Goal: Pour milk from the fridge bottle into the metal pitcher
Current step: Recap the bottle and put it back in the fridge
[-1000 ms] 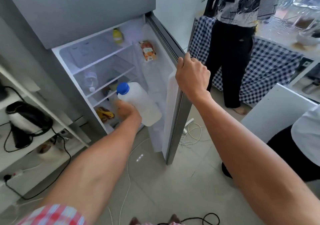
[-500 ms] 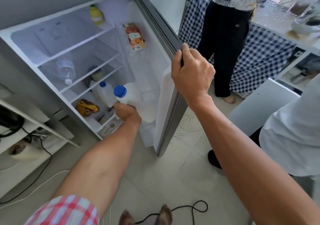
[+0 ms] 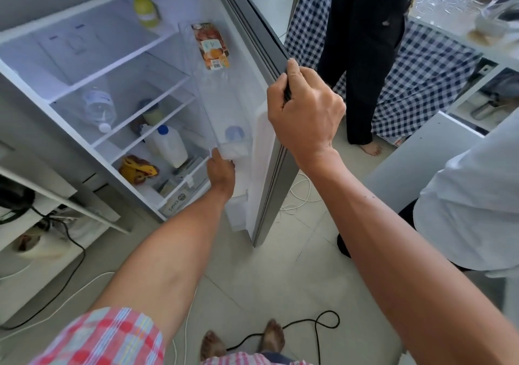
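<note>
A white milk bottle (image 3: 235, 147) with a blue cap stands in the lower bin of the open fridge door (image 3: 268, 196), blurred behind the bin's translucent wall. My left hand (image 3: 222, 171) reaches into that bin and grips the bottle low on its side. My right hand (image 3: 306, 114) is closed around the door's outer edge. A second blue-capped milk bottle (image 3: 168, 147) stands on a lower shelf inside the fridge. No metal pitcher is clearly in view.
A person in black trousers (image 3: 362, 56) stands behind the door by a checked tablecloth (image 3: 421, 89). Another person in a white shirt (image 3: 471, 210) is at the right. A black cable (image 3: 317, 325) and white cords lie on the floor. A low shelf unit (image 3: 42, 252) stands at the left.
My left hand has carried the bottle from in front of the shelves down and right into the door bin. The view has dropped closer to the fridge; my right hand stays on the door.
</note>
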Demonstrator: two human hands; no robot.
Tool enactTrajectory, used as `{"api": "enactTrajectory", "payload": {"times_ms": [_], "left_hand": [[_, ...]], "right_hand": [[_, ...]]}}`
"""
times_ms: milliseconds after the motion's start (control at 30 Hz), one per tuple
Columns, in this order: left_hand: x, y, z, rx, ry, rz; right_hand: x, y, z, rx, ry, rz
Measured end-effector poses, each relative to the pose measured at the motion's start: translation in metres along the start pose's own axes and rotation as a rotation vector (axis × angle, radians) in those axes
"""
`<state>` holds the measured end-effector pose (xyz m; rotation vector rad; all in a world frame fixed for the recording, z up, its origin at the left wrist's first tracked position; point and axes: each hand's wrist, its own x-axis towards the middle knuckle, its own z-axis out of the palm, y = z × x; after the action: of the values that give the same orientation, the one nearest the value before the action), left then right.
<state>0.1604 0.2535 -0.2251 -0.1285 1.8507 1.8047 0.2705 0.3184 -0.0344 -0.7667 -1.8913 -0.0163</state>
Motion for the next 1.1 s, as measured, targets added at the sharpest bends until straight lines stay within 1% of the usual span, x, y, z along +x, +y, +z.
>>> {"api": "enactTrajectory", "payload": {"times_ms": [67,233,300,367,567,733,867,967,1100], "left_hand": [[0.000,-0.003,-0.001,0.072,-0.044,0.053],[0.002,-0.001,-0.014,0.227,-0.068,0.085],[0.003,0.004,-0.024,0.308,-0.083,0.137],[0.002,0.012,-0.033,0.348,-0.064,0.196],[-0.013,0.045,-0.056,0.311,0.018,0.318],[-0.026,0.076,-0.077,0.344,-0.009,0.402],[-0.027,0.093,-0.098,0.302,-0.060,0.409],[-0.027,0.102,-0.114,0.285,-0.016,0.442],[-0.025,0.115,-0.137,0.289,0.027,0.472]], "right_hand": [[-0.001,-0.002,0.000,-0.008,0.000,0.002],[-0.001,-0.004,-0.001,-0.009,0.000,0.012],[-0.002,-0.006,-0.002,-0.006,-0.005,0.017],[-0.003,-0.008,-0.002,-0.004,-0.016,0.026],[-0.004,-0.022,-0.009,0.009,-0.077,0.063],[-0.014,-0.046,-0.008,-0.028,-0.159,0.074],[-0.022,-0.073,-0.004,-0.048,-0.201,0.048],[-0.029,-0.098,0.000,-0.049,-0.243,0.035],[-0.036,-0.130,0.008,0.032,-0.313,0.046]]}}
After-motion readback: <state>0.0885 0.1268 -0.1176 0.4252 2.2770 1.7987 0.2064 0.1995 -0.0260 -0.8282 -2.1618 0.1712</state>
